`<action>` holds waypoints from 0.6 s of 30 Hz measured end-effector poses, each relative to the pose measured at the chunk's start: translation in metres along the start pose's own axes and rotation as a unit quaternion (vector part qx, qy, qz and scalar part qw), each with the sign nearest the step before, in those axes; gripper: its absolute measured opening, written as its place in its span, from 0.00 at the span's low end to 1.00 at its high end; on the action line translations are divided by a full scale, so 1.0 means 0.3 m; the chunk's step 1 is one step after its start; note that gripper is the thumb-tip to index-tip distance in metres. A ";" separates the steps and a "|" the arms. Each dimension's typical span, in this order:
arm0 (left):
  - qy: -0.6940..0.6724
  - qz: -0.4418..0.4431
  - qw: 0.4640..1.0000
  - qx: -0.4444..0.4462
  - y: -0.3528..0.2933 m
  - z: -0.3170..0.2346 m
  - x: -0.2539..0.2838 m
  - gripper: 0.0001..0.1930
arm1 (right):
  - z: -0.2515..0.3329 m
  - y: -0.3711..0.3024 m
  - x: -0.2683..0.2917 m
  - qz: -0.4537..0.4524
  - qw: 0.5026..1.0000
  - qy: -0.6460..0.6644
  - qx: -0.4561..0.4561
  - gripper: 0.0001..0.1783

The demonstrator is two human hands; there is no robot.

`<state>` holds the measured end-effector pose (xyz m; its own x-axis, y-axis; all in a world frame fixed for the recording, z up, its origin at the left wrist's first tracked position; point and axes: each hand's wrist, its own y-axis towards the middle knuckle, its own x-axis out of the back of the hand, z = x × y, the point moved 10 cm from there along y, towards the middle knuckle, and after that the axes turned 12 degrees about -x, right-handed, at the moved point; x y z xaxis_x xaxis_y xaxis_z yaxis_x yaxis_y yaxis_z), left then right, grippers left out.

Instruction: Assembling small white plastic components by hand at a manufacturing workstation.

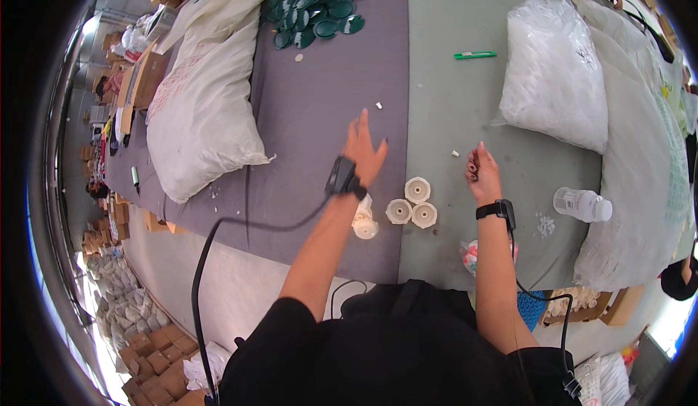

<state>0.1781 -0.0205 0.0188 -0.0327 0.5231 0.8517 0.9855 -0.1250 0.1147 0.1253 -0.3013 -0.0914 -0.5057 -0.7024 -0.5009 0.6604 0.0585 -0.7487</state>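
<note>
My left hand (365, 155) reaches out over the purple-grey cloth with its fingers apart and nothing in them. Just beyond its fingertips lies a small white plastic piece (379, 106). Under my left wrist, partly hidden, are cream plastic cup-shaped parts (365, 227). Curled fingers of my right hand (488, 181) hold small dark brown pieces (473, 166), whose exact kind I cannot make out. Beside that hand is another small white piece (455, 153). Between my forearms stand three cream scalloped cups (417, 190), grouped together, open side up.
Dark green oval discs (323, 6) are heaped at the far end. A full white sack (207, 108) lies left; a clear bag of white pieces (554, 71) lies right. A green cutter (475, 55) and a clear bottle (582, 204) are on the table. Cables trail from both wrists.
</note>
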 end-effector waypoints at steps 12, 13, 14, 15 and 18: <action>0.136 0.046 0.990 -0.006 0.249 0.147 -0.233 0.10 | 0.011 0.073 -0.152 -0.151 0.663 -0.709 0.187 0.15; 0.100 0.045 0.994 0.008 0.243 0.153 -0.228 0.11 | 0.003 0.073 -0.157 -0.147 0.650 -0.730 0.152 0.14; 0.104 0.045 0.994 0.000 0.234 0.147 -0.217 0.11 | -0.011 0.069 -0.163 -0.140 0.636 -0.750 0.117 0.14; 0.085 0.009 0.996 -0.013 0.227 0.135 -0.200 0.11 | -0.006 0.064 -0.150 -0.145 0.640 -0.745 0.119 0.14; -0.067 -0.059 0.993 0.079 0.252 0.208 -0.212 0.11 | 0.049 0.046 -0.147 -0.102 0.697 -0.676 0.218 0.11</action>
<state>0.2651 -0.0107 -0.0586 -0.1374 0.6343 0.7608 0.9903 0.0718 0.1190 0.1650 -0.2800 -0.0732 0.1767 -0.7081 0.6836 0.9059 -0.1545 -0.3942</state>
